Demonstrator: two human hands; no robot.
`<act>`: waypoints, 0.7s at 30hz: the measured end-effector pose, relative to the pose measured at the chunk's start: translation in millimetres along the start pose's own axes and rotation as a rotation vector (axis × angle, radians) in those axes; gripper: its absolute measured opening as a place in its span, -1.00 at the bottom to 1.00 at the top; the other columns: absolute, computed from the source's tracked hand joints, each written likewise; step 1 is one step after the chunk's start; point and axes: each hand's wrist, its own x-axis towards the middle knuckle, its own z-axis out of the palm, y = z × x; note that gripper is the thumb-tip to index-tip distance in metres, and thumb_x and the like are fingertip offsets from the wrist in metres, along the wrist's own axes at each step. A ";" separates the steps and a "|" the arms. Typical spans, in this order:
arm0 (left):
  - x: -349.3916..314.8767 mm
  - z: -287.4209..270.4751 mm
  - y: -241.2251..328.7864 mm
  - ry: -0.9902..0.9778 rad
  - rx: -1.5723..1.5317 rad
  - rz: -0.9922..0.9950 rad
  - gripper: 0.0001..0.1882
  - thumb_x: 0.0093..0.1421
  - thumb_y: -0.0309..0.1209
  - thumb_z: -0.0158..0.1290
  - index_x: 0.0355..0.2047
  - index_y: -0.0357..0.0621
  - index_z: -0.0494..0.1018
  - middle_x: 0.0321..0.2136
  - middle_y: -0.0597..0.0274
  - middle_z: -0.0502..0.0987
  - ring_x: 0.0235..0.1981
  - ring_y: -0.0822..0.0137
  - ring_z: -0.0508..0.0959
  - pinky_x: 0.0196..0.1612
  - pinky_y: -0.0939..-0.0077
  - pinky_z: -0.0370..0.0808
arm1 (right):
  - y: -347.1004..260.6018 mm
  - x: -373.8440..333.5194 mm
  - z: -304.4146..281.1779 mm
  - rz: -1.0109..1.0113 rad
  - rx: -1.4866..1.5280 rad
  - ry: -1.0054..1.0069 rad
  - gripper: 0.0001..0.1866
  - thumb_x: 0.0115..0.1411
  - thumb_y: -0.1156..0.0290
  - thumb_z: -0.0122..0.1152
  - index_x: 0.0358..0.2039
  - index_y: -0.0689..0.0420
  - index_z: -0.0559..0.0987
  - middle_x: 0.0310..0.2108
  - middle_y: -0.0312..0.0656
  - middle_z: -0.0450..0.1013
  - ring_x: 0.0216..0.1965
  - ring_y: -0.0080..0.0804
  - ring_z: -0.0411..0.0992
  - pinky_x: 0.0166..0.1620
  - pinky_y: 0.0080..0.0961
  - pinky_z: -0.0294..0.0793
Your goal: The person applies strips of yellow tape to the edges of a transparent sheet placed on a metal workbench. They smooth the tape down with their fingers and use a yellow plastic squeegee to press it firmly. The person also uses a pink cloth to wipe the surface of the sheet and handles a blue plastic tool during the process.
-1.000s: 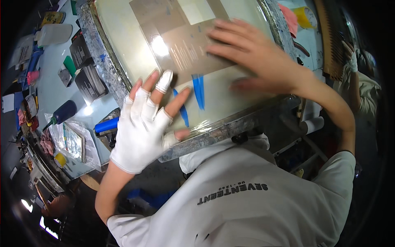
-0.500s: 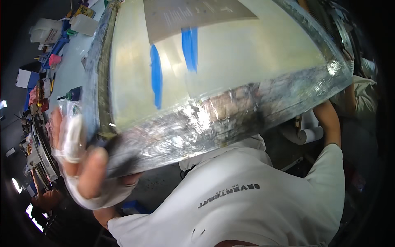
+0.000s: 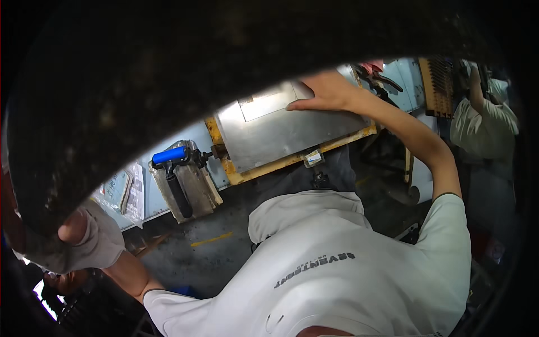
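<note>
A big framed screen (image 3: 168, 84) is tilted up in front of me, and its dark underside fills the top and left of the view. My left hand (image 3: 84, 242), in a white glove, grips the screen's lower left edge. Beneath it lies a grey metal plate (image 3: 281, 135) on a yellow-edged base. A pale sheet (image 3: 266, 104) lies on the plate. My right hand (image 3: 325, 92) is bare and rests flat on the plate beside that sheet, holding nothing.
A roller with a blue handle (image 3: 169, 155) lies on a smeared tray (image 3: 196, 188) left of the plate. Printed papers (image 3: 126, 194) sit further left. Another person in a pale shirt (image 3: 483, 115) stands at the right, near a brown slatted rack (image 3: 438, 87).
The screen has swung up from lying flat, so I now see its dark underside. My left hand went to its edge and gripped it. My right hand now lies on the plate underneath.
</note>
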 end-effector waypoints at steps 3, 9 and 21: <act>1.4 -9.4 -3.2 0.006 0.003 0.023 -0.28 0.21 -0.09 0.30 0.24 -0.25 0.35 0.18 -0.14 0.47 0.12 -0.09 0.53 0.26 0.00 0.48 | -13.3 6.3 -12.9 0.046 0.008 -0.052 -0.08 0.22 -0.28 0.21 0.39 0.10 0.30 0.39 -0.09 0.27 0.46 -0.13 0.11 0.51 -0.16 -0.01; 8.6 13.2 28.8 -0.071 -0.063 0.139 -0.32 0.26 -0.15 0.28 0.24 -0.30 0.34 0.16 -0.09 0.50 0.06 0.00 0.59 0.22 0.10 0.56 | -2.5 3.3 -3.8 0.032 -0.023 -0.068 -0.08 0.23 -0.30 0.18 0.39 0.10 0.30 0.39 -0.12 0.27 0.47 -0.15 0.11 0.51 -0.16 0.00; -38.7 42.6 126.8 -0.911 -0.308 0.301 -0.21 0.15 -0.09 0.36 0.24 -0.27 0.31 0.19 -0.37 0.43 0.23 -0.35 0.45 0.31 -0.26 0.31 | -72.8 -92.3 -32.0 -0.414 0.454 -0.309 -0.41 0.30 -0.01 0.22 0.15 0.16 0.46 0.17 -0.11 0.43 0.18 -0.16 0.38 0.21 -0.26 0.37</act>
